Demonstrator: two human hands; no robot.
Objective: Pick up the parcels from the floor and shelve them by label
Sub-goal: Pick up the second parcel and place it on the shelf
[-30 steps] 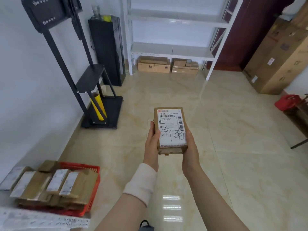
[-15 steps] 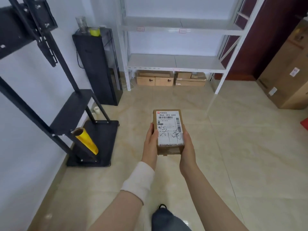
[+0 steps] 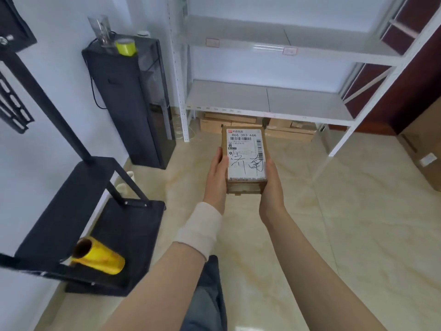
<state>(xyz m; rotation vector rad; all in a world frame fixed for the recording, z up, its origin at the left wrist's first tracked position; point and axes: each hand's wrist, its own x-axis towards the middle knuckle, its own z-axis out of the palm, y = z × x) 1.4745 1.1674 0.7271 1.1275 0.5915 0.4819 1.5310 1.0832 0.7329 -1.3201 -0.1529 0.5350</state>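
Observation:
A small brown cardboard parcel [image 3: 245,161] with a white shipping label, barcode and black handwriting is held flat at chest height. My left hand [image 3: 216,174] grips its left side and my right hand [image 3: 272,180] grips its right side. A white wrap covers my left wrist. Straight ahead stands a white metal shelving unit [image 3: 267,101] with small label tags on the shelf edges; its two visible shelves carry nothing. Several brown boxes [image 3: 229,123] lie on the floor under the lowest shelf.
A black cabinet [image 3: 128,103] with a glass and a yellow tape roll on top stands left of the shelves. A black stand [image 3: 71,201] holding a yellow roll [image 3: 100,259] is at near left. Large cartons [image 3: 424,149] and a dark red door are at right. Beige tile floor lies between.
I have walked toward the shelving unit, which is now much nearer. The red basket of parcels has dropped out of view. Both hands keep hold of the parcel.

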